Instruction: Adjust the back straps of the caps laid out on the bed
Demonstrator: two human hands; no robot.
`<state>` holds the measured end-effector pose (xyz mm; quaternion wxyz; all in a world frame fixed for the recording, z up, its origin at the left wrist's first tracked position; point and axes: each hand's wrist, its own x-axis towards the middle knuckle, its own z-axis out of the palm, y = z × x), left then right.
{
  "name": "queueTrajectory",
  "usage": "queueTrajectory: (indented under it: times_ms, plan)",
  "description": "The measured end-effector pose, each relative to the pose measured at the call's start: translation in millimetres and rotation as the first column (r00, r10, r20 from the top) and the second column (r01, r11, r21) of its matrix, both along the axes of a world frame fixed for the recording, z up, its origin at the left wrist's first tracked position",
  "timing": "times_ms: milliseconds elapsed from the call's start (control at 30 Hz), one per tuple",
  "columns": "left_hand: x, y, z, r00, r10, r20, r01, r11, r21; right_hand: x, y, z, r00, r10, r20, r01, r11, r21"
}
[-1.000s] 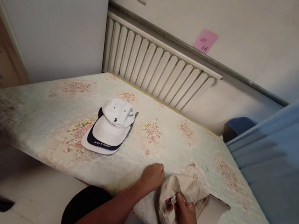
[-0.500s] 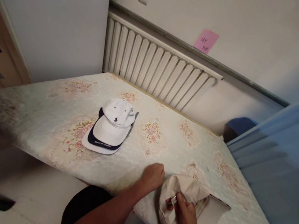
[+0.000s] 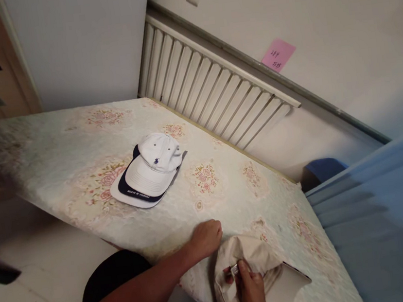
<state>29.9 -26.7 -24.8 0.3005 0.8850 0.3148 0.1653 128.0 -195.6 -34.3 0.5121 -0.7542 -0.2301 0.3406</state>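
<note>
A pale radiator (image 3: 212, 88) runs along the wall behind a floral cover (image 3: 169, 218), with a pink note (image 3: 278, 55) above it and a blue curtain (image 3: 382, 217) off to the right. On the cover, a stack of caps (image 3: 160, 158) sits already nested, a white one uppermost, with a navy brim and another pale brim showing beneath. The beige cap (image 3: 252, 252) is not on that stack: it lies well apart, at the near edge of the cover, its brim pointing right. The right hand (image 3: 254, 294) grips it, thumb and fingers pinching a small metal buckle (image 3: 234, 270) — whether that is fastened or loose, I cannot tell. So the nesting looks done for the stack, while the beige cap appears to be mid-handling. The left hand (image 3: 207, 237) rests just beside it, curled closed (anything inside the fist would be hidden).
</note>
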Motion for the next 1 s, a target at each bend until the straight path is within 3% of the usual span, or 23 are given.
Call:
queueTrajectory:
  times_ms: [200, 500, 1000]
  plan:
    - [-0.4, -0.2, 3.0, 0.999, -0.003, -0.038, 0.002, 1.0, -0.015, 2.5, -0.8, -5.9, 1.0, -0.011, -0.009, 0.011, 1.0, -0.009]
    - [-0.2, 0.1, -0.1, 1.0, 0.001, -0.01, -0.001, 1.0, -0.003, -1.3, 0.6, 0.7, 1.0, 0.005, -0.005, -0.005, 1.0, -0.002]
    - [0.3, -0.5, -1.5, 1.0, 0.002, 0.013, -0.002, 1.0, 0.0, 5.0, -1.6, -11.2, 0.999, -0.005, -0.041, 0.006, 1.0, 0.022]
